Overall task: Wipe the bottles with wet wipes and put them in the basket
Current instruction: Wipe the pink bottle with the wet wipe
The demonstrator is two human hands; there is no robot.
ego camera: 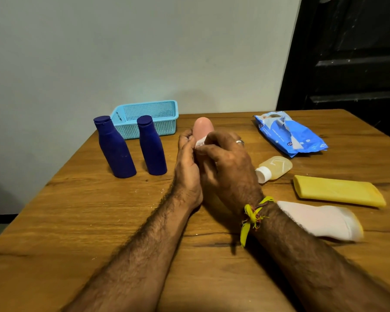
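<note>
Single head-worn view, forward and down, close over the table (77,221).

Grained wooden table (77,221), blue plastic mesh basket (144,115), glossy wipes pack (288,134)

**Wooden table against a pale wall, dark door to the right**

A brown wooden table (81,221) with visible grain and dark streaks fills the lower view, spreading under and around the hands. Beyond the hands rises a plain pale grey-white wall (133,48). Up and right of the hands stands a dark panelled door (351,59). Light is soft and dim.
</note>
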